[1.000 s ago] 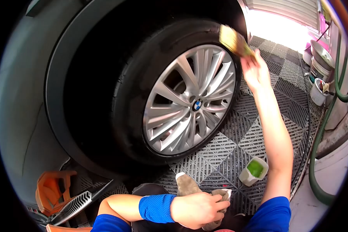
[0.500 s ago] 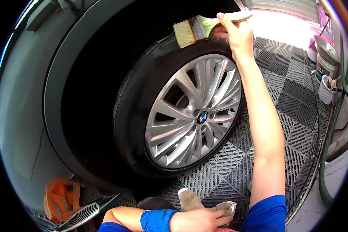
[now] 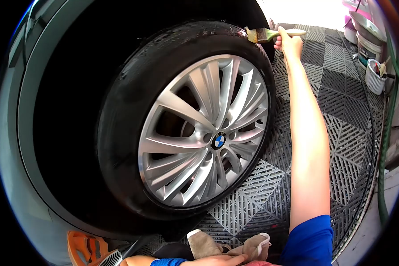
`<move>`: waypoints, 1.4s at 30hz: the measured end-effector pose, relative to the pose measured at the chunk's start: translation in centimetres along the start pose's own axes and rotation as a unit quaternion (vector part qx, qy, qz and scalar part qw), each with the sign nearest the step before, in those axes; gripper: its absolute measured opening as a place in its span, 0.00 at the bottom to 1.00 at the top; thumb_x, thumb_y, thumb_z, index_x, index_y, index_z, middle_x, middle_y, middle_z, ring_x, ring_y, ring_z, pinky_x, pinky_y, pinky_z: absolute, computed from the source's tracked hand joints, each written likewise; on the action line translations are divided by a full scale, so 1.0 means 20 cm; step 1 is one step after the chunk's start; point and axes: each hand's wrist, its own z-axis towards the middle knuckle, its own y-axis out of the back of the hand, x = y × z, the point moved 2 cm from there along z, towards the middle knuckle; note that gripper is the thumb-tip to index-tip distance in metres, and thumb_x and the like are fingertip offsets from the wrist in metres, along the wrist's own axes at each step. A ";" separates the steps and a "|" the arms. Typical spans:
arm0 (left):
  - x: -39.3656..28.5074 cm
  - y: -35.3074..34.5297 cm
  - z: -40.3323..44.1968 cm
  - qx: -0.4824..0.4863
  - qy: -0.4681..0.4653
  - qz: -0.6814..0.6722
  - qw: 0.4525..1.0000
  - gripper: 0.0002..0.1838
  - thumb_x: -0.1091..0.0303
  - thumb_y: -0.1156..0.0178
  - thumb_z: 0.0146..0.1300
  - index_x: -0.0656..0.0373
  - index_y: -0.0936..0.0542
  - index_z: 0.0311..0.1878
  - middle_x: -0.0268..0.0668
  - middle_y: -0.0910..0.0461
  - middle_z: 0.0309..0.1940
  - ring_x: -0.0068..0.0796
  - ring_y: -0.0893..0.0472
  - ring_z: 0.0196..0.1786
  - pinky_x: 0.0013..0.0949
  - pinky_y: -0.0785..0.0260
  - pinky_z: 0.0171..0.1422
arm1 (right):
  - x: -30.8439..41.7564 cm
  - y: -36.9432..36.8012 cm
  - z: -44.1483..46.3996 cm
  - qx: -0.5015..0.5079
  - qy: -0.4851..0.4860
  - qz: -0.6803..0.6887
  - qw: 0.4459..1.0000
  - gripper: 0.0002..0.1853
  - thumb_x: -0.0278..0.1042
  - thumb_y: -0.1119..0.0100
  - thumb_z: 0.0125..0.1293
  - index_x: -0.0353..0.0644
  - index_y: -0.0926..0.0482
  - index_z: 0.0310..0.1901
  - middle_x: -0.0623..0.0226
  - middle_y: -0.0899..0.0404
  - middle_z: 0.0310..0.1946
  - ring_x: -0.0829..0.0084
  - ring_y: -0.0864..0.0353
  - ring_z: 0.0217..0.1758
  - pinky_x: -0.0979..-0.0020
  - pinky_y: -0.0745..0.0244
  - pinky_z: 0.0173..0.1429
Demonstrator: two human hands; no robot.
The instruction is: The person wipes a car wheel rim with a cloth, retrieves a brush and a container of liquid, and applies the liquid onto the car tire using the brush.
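My right hand (image 3: 291,43) is closed round the green and white handle of a wide paintbrush (image 3: 262,35). Its bristles touch the upper right of the black tire (image 3: 124,111), whose top shows a wet sheen. Inside the tire is a silver multi-spoke wheel rim (image 3: 199,87) with a blue and white centre badge. At the bottom edge my left hand (image 3: 221,260) rests against a beige-brown cloth (image 3: 202,244); its fingers are partly cut off by the frame, and how firmly they grip cannot be made out.
The dark car fender (image 3: 24,155) curves round the wheel. An orange plastic object (image 3: 86,248) lies at the lower left. Grey slatted floor tiles (image 3: 341,137) spread to the right, where a white ribbed basket (image 3: 375,77), stacked buckets (image 3: 369,48) and a green hose (image 3: 383,177) stand along the side.
The brush has swung from above the tire's right side to its top, then back to the upper right. The view has shifted, so the cup of green liquid is out of sight and my left hand sits lower.
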 end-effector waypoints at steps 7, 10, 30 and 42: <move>0.00 0.02 0.03 0.012 0.023 -0.017 1.000 0.21 0.61 0.46 0.62 0.62 0.25 0.55 0.46 0.25 0.55 0.42 0.24 0.52 0.39 0.29 0.56 | -0.48 0.28 -0.04 -0.144 -0.131 0.020 0.981 0.14 0.34 0.36 0.67 0.26 0.19 0.34 0.60 0.18 0.24 0.74 0.18 0.20 0.72 0.17 0.21; -0.01 0.02 0.03 0.014 0.028 -0.023 0.999 0.21 0.62 0.46 0.63 0.63 0.25 0.57 0.46 0.25 0.56 0.42 0.24 0.51 0.38 0.29 0.56 | -0.64 0.43 -0.15 -0.186 -0.188 -0.026 0.964 0.13 0.34 0.38 0.69 0.28 0.21 0.39 0.61 0.19 0.27 0.74 0.19 0.22 0.71 0.16 0.26; -0.20 -0.02 -0.13 0.007 0.039 0.186 0.982 0.22 0.71 0.51 0.66 0.65 0.25 0.62 0.44 0.25 0.62 0.41 0.23 0.50 0.31 0.27 0.49 | -1.30 1.03 -1.22 -0.350 -0.401 -0.186 0.826 0.14 0.31 0.39 0.64 0.23 0.21 0.31 0.55 0.18 0.20 0.68 0.17 0.17 0.69 0.15 0.23; -0.35 -0.05 -0.18 -0.066 -0.008 0.285 0.956 0.19 0.70 0.52 0.64 0.71 0.20 0.52 0.45 0.25 0.59 0.38 0.22 0.51 0.28 0.30 0.44 | -1.23 1.03 -1.70 -0.244 -0.365 -0.327 0.837 0.14 0.38 0.39 0.63 0.32 0.22 0.40 0.53 0.16 0.23 0.64 0.17 0.17 0.65 0.22 0.24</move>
